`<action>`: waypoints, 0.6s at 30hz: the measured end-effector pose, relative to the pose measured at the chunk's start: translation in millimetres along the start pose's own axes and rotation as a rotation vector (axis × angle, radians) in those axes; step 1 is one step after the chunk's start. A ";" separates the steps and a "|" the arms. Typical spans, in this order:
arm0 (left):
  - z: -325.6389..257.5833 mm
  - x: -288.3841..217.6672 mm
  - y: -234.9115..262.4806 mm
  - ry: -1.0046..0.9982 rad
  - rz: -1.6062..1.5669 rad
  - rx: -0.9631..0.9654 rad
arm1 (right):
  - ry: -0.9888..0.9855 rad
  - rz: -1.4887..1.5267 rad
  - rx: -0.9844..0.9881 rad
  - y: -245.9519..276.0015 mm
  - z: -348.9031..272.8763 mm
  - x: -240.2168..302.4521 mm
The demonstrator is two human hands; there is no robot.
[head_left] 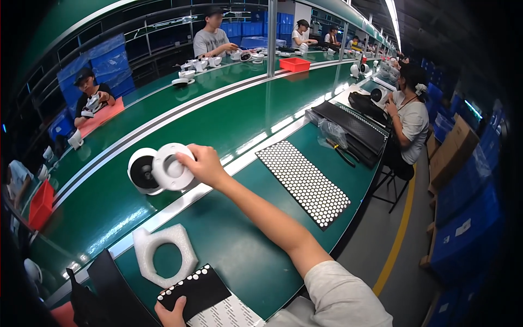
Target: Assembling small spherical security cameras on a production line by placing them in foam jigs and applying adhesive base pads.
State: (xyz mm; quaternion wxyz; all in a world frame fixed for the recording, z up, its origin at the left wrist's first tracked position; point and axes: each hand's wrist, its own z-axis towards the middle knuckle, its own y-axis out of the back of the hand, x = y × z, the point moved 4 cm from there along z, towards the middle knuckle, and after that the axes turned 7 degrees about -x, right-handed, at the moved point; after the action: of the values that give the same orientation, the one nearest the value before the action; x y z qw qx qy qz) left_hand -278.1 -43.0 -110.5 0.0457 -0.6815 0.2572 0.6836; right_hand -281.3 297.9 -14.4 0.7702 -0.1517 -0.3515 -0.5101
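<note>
Left of centre, the right hand (204, 165) grips a white round camera (160, 170) on the green belt (229, 117). At the bottom edge, the left hand (171, 314) pinches a black dotted sheet (193, 290). Stretched that far, the camera could slip.

Right forearm is seen bare from wrist to above the elbow. A short sleeve (338, 291) of light grey fabric is worn on the right upper arm, with a plain hem and soft folds. No watch, glove or ring is seen on the right hand (204, 165). The left hand (171, 314) is seen bare; only fingers and knuckles are shown at the lower edge.
</note>
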 end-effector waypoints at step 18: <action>-11.8 -22.0 14.9 -0.159 -0.325 -0.009 | -0.456 0.057 0.891 -39.5 -92.5 77.1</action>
State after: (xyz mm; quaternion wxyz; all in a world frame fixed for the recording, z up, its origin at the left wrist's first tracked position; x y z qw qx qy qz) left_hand -272.0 -54.4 -84.4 0.1726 -0.6579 0.1361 0.7203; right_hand -262.9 173.6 -31.0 0.6775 0.0747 -0.6902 -0.2431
